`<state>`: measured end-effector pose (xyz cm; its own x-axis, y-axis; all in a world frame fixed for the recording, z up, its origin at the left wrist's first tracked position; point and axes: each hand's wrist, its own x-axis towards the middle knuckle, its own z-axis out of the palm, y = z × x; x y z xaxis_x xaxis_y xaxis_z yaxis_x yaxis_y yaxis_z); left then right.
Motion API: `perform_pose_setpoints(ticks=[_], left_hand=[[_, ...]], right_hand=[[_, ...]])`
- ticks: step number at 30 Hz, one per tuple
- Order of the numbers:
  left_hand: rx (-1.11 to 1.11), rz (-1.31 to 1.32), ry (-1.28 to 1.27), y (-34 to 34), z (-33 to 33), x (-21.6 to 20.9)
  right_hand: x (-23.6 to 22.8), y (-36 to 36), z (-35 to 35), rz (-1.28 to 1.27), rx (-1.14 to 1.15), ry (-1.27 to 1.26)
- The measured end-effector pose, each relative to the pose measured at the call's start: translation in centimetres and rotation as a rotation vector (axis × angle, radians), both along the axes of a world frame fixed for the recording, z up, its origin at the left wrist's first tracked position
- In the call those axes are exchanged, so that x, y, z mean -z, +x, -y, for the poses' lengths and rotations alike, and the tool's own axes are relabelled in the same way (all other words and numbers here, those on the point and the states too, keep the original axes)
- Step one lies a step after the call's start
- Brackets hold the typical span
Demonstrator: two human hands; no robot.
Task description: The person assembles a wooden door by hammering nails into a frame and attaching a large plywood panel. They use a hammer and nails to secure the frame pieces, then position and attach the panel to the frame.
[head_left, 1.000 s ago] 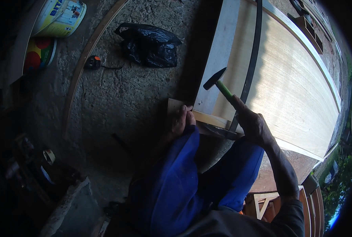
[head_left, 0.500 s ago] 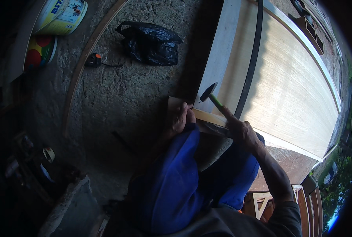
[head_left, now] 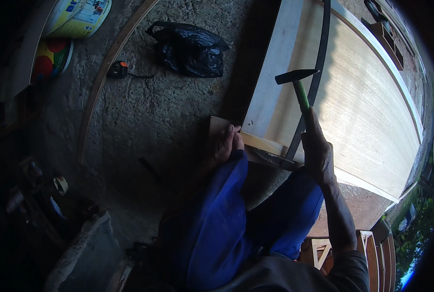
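Observation:
My right hand (head_left: 318,155) is closed around the green handle of a hammer (head_left: 297,76). The dark hammer head is over the pale plywood panel (head_left: 363,102), beside a dark strip (head_left: 313,80) that runs across it. Close to my left knee, my left hand (head_left: 226,142) is closed on a small wooden board (head_left: 218,125) at the near left corner of the panel's frame (head_left: 268,85). Its fingertips press near that corner, and part of the grip is in shadow. A small dark spot shows on the frame's wood by the corner.
On the rough concrete floor lie a black plastic bag (head_left: 192,51) and a tape measure (head_left: 118,69) beside a long curved wooden strip (head_left: 100,80). Paint buckets (head_left: 83,22) stand at the far left. Wooden frames (head_left: 372,253) are at the lower right.
My right hand has swung the hammer up and to the right, away from the frame's corner, and its head has turned. My left hand stays at the corner.

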<state>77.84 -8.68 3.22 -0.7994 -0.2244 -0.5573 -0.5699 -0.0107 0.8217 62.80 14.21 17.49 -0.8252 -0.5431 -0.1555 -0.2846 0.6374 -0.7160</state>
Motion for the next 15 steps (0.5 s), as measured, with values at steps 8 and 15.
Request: perform_pose_setpoints(ticks=[8,15], left_hand=[[-0.052,0.038,0.165,-0.9,-0.2,1.2],[0.2,-0.066,-0.088,-10.8,3.2,1.3]], right_hand=[[0.3,1.7,-2.2,0.403,-0.062,0.113],[3.8,5.3,-1.7,0.206,0.18,-0.084]])
